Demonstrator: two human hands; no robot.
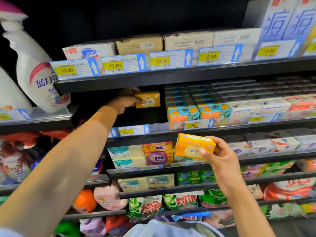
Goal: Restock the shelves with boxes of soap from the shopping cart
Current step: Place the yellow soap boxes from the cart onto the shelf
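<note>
Left hand (pixel 125 100) is gripping an orange soap box (pixel 148 99) in the open bay under the shelf lip (pixel 153 79), left of the Goat Soap stacks (pixel 183 113); right hand (pixel 220 156) is holding a second orange box (pixel 195 146) lower down.

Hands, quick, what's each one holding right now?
Left hand: holds a yellow rectangular cardboard soap box, arm outstretched.
Right hand: holds a second yellow rectangular cardboard soap box, nearer the camera.
</note>
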